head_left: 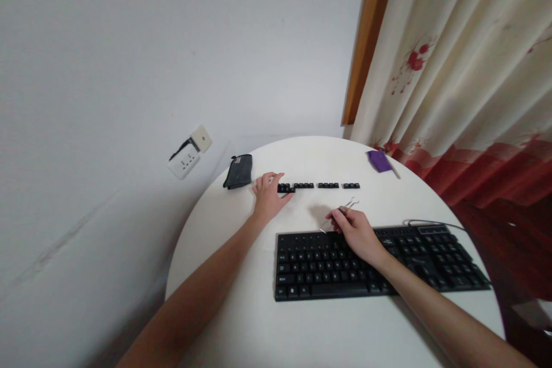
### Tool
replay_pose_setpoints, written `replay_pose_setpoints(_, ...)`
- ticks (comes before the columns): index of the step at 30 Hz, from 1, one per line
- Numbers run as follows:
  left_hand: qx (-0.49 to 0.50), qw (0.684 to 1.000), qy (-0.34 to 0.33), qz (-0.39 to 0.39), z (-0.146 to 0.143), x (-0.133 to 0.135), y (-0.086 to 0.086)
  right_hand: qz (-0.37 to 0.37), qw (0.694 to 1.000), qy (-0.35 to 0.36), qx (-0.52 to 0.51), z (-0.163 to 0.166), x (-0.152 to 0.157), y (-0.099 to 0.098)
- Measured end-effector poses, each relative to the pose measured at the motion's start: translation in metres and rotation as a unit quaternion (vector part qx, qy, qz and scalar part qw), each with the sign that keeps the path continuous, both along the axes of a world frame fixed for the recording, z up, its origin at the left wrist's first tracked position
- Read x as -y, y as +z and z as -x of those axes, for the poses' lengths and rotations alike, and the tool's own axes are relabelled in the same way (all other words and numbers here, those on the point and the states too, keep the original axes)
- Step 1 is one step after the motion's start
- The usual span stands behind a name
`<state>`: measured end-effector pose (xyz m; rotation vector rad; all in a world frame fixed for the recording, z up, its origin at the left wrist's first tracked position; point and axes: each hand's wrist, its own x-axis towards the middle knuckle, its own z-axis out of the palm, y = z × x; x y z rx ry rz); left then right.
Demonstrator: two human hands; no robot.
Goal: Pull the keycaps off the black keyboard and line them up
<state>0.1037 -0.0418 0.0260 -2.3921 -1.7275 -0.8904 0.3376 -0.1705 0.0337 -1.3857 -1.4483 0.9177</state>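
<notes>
A black keyboard (371, 261) lies on a round white table (241, 322). My right hand (357, 233) rests over the keyboard's top edge, closed around a thin wire keycap puller (347, 207) that sticks out toward the table's far side. Beyond the keyboard, loose black keycaps (321, 186) lie in a row of small groups. My left hand (269, 198) reaches to the row's left end, with its fingertips pinched on the leftmost keycaps (284, 188).
A dark folded cloth pouch (238, 171) lies at the table's far left edge, a purple item (379, 161) at the far right. The keyboard cable (431, 222) loops off to the right. A wall socket (185, 160) and a curtain (466, 80) stand behind.
</notes>
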Motion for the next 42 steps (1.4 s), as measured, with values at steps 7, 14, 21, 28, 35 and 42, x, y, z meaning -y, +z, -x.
replay_pose_setpoints(7,0.083,0.989,-0.117,0.025,0.001,0.004,0.007,-0.018,0.998,0.010,0.060,-0.014,0.001,0.018)
replay_pose_setpoints(14,0.046,0.902,-0.405,0.140,-0.020,0.050,0.027,-0.072,0.972,0.150,0.164,-0.021,0.008,0.037)
replay_pose_setpoints(21,-0.027,0.871,-0.443,0.209,-0.039,0.084,0.037,-0.084,0.949,0.255,0.163,-0.022,0.012,0.039)
replay_pose_setpoints(28,-0.033,0.879,-0.427,0.207,-0.047,0.093,0.032,-0.075,0.958,0.201,0.190,-0.017,0.014,0.035)
replay_pose_setpoints(35,-0.003,0.873,-0.425,0.239,-0.047,0.088,0.029,-0.046,0.966,0.132,0.217,-0.010,0.009,0.022)
replay_pose_setpoints(42,0.022,0.865,-0.439,0.243,-0.047,0.086,0.026,-0.043,0.979,0.118,0.158,-0.007,0.007,0.019)
